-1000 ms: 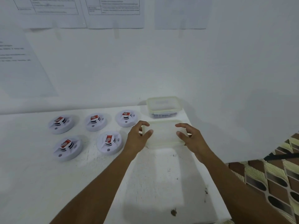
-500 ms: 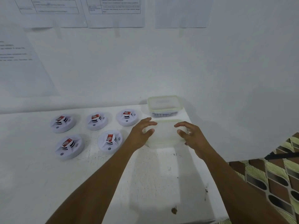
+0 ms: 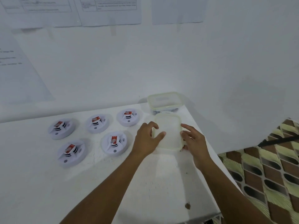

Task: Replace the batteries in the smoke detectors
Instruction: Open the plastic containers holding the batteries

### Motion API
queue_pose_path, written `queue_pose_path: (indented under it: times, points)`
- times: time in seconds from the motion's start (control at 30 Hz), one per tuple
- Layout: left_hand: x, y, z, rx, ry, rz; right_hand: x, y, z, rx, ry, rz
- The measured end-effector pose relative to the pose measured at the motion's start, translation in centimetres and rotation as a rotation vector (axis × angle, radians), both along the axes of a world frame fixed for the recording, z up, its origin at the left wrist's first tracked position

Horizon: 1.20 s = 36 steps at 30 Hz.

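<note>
Several white round smoke detectors (image 3: 115,143) lie face-down at the left of the white table (image 3: 48,183), each with a red-labelled battery showing. A translucent lidded container (image 3: 168,126) sits near the table's right edge. My left hand (image 3: 148,140) grips its left side, thumb lying across the lid. My right hand (image 3: 195,143) holds its right edge, fingers curled at the rim and thumb at the near corner. Right behind it stands a second lidded container (image 3: 164,101) with dark batteries inside.
The table butts against a white wall (image 3: 145,62) with taped paper sheets (image 3: 110,12). Its right edge (image 3: 215,159) drops off to a patterned floor (image 3: 267,167). A small dark speck (image 3: 187,205) lies near the front edge.
My left thumb has slid further onto the lid, and my right hand has shifted down the right edge toward the container's near corner. The detectors have not moved.
</note>
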<state>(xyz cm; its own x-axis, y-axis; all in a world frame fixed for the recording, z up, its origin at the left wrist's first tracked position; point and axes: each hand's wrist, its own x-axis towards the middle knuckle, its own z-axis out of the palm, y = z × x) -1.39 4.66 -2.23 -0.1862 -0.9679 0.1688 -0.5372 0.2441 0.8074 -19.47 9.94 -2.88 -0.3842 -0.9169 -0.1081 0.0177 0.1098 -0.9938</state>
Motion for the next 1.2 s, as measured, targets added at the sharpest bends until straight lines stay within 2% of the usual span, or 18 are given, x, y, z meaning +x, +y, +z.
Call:
queue_pose_path:
  times: [0.2, 0.3, 0.4, 0.53, 0.63, 0.73, 0.77, 0.87, 0.97, 1.07, 1.13, 1.2]
  points:
    - [0.3, -2.4, 0.3, 0.278, 0.21, -0.137, 0.0, -1.2, 1.5, 0.043, 0.086, 0.113]
    - [0.5, -3.0, 1.1, 0.425, 0.301, -0.222, 0.2, -1.4, 1.7, 0.076, 0.041, 0.13]
    - [0.4, -3.6, 1.4, 0.552, 0.328, -0.281, 0.2, -1.4, 1.9, 0.118, -0.042, 0.173]
    - [0.5, -3.9, 1.1, 0.603, 0.341, -0.313, 0.0, -1.6, 1.9, 0.145, -0.041, 0.245]
    - [0.2, -4.1, 1.0, 0.576, 0.342, -0.31, 0.1, -1.8, 1.7, 0.112, -0.008, 0.24]
    - [-0.1, -4.1, 0.8, 0.409, 0.281, -0.251, 0.4, -2.0, 1.8, 0.09, 0.201, 0.124]
    - [0.0, -3.8, 0.8, 0.371, 0.246, -0.236, 0.5, -1.8, 1.6, 0.089, 0.209, 0.095]
    - [0.6, -3.0, 0.7, 0.305, 0.119, -0.194, 0.9, -0.8, 1.0, 0.065, 0.115, -0.025]
    - [1.5, -1.7, 0.6, 0.322, 0.082, -0.187, 1.6, 0.6, 1.0, 0.07, 0.053, -0.169]
    - [2.1, -0.5, 0.1, 0.265, 0.07, -0.168, 2.1, 2.2, 1.7, 0.079, -0.079, -0.034]
    - [2.4, -0.7, 0.4, 0.279, 0.127, -0.142, 1.8, 3.2, 2.2, 0.086, 0.073, 0.096]
    - [2.6, -1.4, 1.0, 0.282, 0.146, -0.119, 0.8, 3.5, 2.4, 0.049, 0.4, 0.084]
